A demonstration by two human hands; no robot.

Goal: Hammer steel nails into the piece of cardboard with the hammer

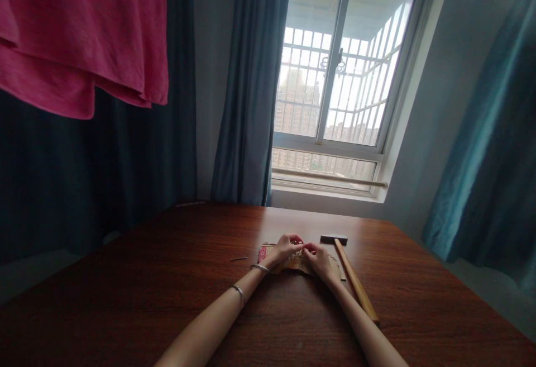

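A small beige and pink openwork piece (293,263), woven or crocheted by its look, lies on the table under my hands. My left hand (287,247), with bracelets on its wrist and forearm, is closed in a pinch above the piece. From the other side my right hand (319,258) is also pinched, its fingertips almost meeting the left ones. Something small and dark reddish shows by the left fingertips, too small to name. Both hands cover much of the piece. Right of my right hand lies a hammer (354,277) with a wooden handle and dark head.
A thin metal rod (238,258), perhaps a nail or needle, lies left of the piece. The brown wooden table (167,300) reaches back toward a barred window (335,76). Blue curtains (251,87) hang beside it, and a pink cloth (104,32) hangs at upper left.
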